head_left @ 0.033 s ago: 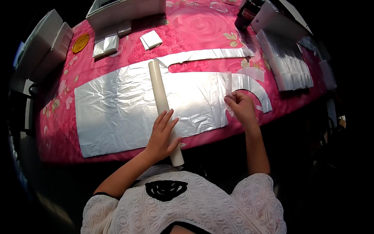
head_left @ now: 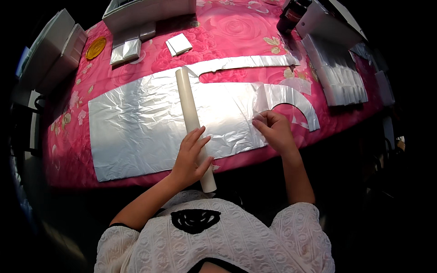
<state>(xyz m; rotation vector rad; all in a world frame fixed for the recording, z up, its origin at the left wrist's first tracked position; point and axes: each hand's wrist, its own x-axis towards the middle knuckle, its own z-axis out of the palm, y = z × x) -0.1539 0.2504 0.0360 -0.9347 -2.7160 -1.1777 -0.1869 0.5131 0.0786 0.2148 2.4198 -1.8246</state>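
A thin, shiny white plastic apron lies spread on the table, with a curved strap at its right end and a long strip along its far side. Across it rests a straight off-white tube, its near end jutting past the table edge. My left hand lies on the tube's near part with fingers stretched and spread. Thumb and fingers of my right hand pinch the apron's film near the base of the curved strap.
Pink rose-patterned cloth covers the table. Farther off lie folded white packets, a yellow disc and a white box. A dark bottle and a bin of folded plastic stand right; white containers stand left.
My right hand has moved a little left, its pinched fingers now over the apron's body. The left hand and the tube stay in place.
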